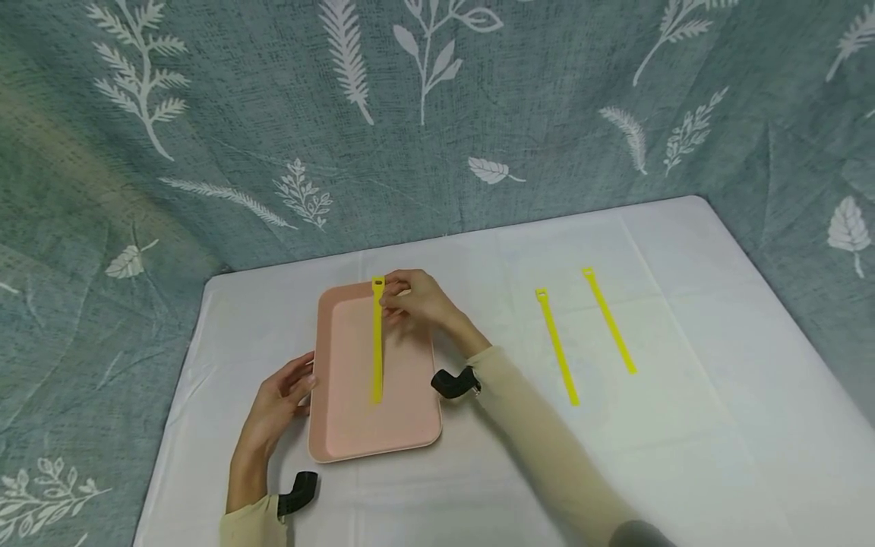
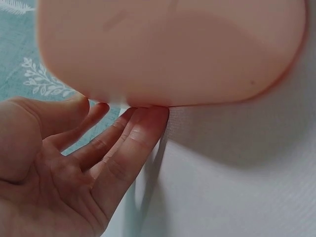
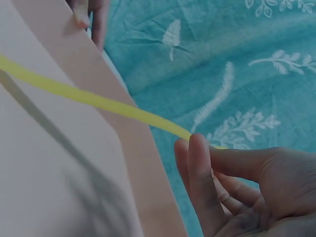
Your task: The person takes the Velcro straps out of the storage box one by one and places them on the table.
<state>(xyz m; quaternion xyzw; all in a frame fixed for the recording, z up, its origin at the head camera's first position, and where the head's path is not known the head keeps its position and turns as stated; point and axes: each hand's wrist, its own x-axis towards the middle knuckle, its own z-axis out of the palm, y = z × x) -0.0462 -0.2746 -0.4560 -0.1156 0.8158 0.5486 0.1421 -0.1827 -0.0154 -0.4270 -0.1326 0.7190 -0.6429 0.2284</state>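
Note:
A pink rectangular tray [image 1: 379, 448] lies on the white table. At its left long side my left hand [image 1: 276, 403] holds the rim, thumb on the edge and fingers against the outer side, as the left wrist view also shows. Over the tray's far part, my right hand [image 1: 420, 296] pinches a yellow cable tie [image 1: 377, 342] near its slotted head, between thumb and fingertips. In the right wrist view the cable tie [image 3: 94, 100] stretches over the tray, its shadow on the tray floor beneath. Two more yellow cable ties [image 1: 558, 349] [image 1: 611, 323] lie to the right.
The white cloth-covered table [image 1: 683, 441] spreads around the tray, its far edge meeting a green curtain [image 1: 547, 99] with white leaf prints. Black curved pieces [image 1: 298, 492] [image 1: 454, 382] sit at both wrists.

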